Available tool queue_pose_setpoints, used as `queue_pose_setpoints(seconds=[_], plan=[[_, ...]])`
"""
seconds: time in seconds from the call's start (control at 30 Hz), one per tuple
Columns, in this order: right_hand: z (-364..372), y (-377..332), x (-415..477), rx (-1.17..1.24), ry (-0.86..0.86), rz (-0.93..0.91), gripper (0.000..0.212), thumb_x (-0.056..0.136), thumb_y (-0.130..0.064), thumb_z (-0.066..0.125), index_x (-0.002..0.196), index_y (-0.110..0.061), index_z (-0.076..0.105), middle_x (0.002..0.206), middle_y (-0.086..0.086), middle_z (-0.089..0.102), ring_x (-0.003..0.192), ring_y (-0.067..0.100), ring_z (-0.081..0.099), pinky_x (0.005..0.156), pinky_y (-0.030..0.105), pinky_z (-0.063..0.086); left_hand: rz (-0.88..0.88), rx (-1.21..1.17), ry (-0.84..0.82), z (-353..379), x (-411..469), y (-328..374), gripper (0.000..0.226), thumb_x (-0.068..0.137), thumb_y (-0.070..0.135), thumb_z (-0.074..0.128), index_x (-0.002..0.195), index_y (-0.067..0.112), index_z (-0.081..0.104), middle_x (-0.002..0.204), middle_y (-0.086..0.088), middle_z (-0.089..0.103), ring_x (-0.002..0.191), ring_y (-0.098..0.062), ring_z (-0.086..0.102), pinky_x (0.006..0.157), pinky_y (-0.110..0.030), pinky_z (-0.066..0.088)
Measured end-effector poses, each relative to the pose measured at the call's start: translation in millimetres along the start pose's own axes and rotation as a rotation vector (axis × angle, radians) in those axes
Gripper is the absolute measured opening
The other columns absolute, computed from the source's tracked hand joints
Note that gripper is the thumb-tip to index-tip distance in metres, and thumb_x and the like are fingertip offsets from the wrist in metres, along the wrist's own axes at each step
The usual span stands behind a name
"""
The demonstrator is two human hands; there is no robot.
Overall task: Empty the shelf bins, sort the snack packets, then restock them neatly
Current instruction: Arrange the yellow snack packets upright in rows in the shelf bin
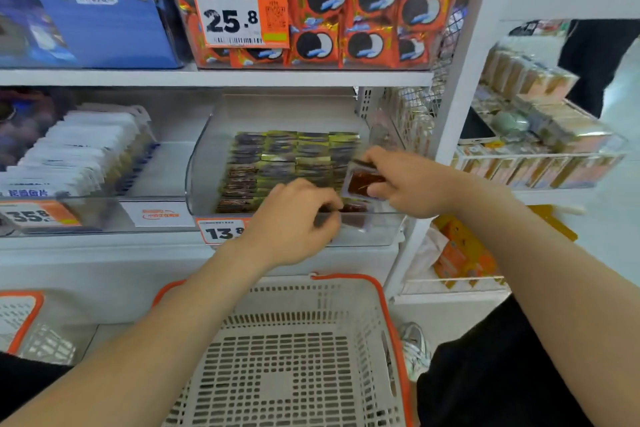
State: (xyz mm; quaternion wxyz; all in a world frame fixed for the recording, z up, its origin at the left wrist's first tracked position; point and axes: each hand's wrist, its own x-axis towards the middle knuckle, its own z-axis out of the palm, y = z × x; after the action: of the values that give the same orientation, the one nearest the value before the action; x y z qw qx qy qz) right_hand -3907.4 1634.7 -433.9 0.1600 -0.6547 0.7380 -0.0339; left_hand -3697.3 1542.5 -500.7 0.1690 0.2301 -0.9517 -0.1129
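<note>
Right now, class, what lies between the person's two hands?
In the head view, a dark red packet lies at the front of the clear bin, between the left hand and right hand.

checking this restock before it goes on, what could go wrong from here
The right hand pinches the reddish packet beside the neat rows; if that grip slips, it could land crooked and disturb them.
The left hand works at the clear bin front wall; a packet nudged over it might miss the basket below.

The right grip [412, 184] is pinching a red packet [363, 182] over the front right corner of the bin [207, 156], with the left grip [294, 222] curling alongside.
</note>
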Motion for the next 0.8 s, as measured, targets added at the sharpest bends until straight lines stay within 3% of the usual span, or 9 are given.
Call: queue_pose_setpoints(seconds=[0.1,0.2,0.33,0.5,0.6,0.63,0.7,0.77,0.8], plan=[[7.7,-7.4,13.5,-0.112,-0.075,-0.006,0.037,0.102,-0.026,0.064,0.135,-0.012,0.055,0.119,0.007,0.059,0.106,0.023,0.056,0.085,0.035,0.043,-0.039,0.176,-0.011,15.2,-1.9,-6.3,0.039,0.093,0.059,0.043,0.102,0.038,0.074,0.094,0.014,0.073,0.099,-0.013,0.064,0.077,-0.033,0.047],[10.8,-7.9,27.4,-0.121,-0.07,0.026,0.031,0.091,-0.027,0.077,0.116,-0.009,0.072,0.109,0.009,0.069,0.101,0.03,0.065,0.086,0.042,0.055,-0.102,0.246,0.043,21.1,-1.2,-3.7,0.038,0.089,0.059,0.047,0.096,0.036,0.075,0.088,0.009,0.072,0.096,-0.015,0.065,0.077,-0.032,0.049],[15.6,-14.6,40.5,-0.149,-0.095,0.117,0.049,0.071,-0.026,0.093,0.107,-0.008,0.066,0.099,0.009,0.068,0.09,0.031,0.066,0.082,0.044,0.06,-0.151,0.194,0.101,20.9,-4.6,0.3,0.033,0.086,0.058,0.056,0.103,0.038,0.076,0.084,0.008,0.068,0.091,-0.018,0.065,0.071,-0.03,0.045],[25.6,-13.5,57.0,-0.163,-0.112,0.211,0.046,0.073,-0.021,0.094,0.106,-0.007,0.065,0.107,0.011,0.07,0.096,0.028,0.063,0.088,0.041,0.059,-0.093,0.178,0.03,18.0,-4.2,-4.4,0.043,0.089,0.056,0.058,0.129,0.04,0.06,0.114,0.016,0.07,0.113,-0.015,0.058,0.084,-0.035,0.047],[30.2,-20.9,66.0,-0.28,-0.108,0.246,0.033,0.084,-0.017,0.084,0.098,-0.008,0.056,0.099,0.008,0.06,0.092,0.025,0.054,0.092,0.037,0.054,-0.039,0.284,-0.058,16.6,-2.8,-4.7,0.058,0.088,0.06,0.051,0.142,0.038,0.053,0.146,0.014,0.055,0.134,-0.02,0.044,0.102,-0.042,0.041],[29.7,-23.2,67.2,-0.289,-0.117,0.265,0.032,0.086,-0.016,0.082,0.102,-0.007,0.056,0.094,0.008,0.058,0.09,0.024,0.056,0.086,0.036,0.053,-0.035,0.307,-0.095,16.2,-1.6,-4.6,0.06,0.088,0.06,0.051,0.144,0.038,0.051,0.156,0.013,0.048,0.139,-0.022,0.041,0.105,-0.043,0.039],[22.7,-23.0,66.2,-0.172,-0.192,0.324,0.052,0.08,-0.017,0.089,0.119,-0.003,0.057,0.102,0.011,0.063,0.086,0.024,0.065,0.076,0.035,0.058,-0.057,0.297,-0.162,12.7,1.6,-2.3,0.059,0.091,0.058,0.051,0.148,0.04,0.049,0.162,0.014,0.042,0.142,-0.023,0.041,0.106,-0.042,0.043],[12.7,-19.5,61.5,0.044,-0.281,0.358,0.075,0.071,-0.023,0.097,0.13,-0.004,0.055,0.123,0.011,0.066,0.088,0.027,0.074,0.08,0.04,0.064,-0.071,0.244,-0.218,8.7,5.1,-3.2,0.057,0.094,0.055,0.053,0.148,0.04,0.048,0.156,0.013,0.05,0.139,-0.024,0.047,0.099,-0.043,0.052],[7.7,-17.7,58.1,0.141,-0.303,0.371,0.075,0.074,-0.024,0.095,0.134,-0.006,0.054,0.13,0.009,0.064,0.091,0.029,0.075,0.084,0.044,0.064,-0.075,0.208,-0.242,4.6,6.8,-3.0,0.055,0.094,0.054,0.054,0.147,0.04,0.048,0.147,0.01,0.058,0.134,-0.026,0.052,0.093,-0.044,0.056]])
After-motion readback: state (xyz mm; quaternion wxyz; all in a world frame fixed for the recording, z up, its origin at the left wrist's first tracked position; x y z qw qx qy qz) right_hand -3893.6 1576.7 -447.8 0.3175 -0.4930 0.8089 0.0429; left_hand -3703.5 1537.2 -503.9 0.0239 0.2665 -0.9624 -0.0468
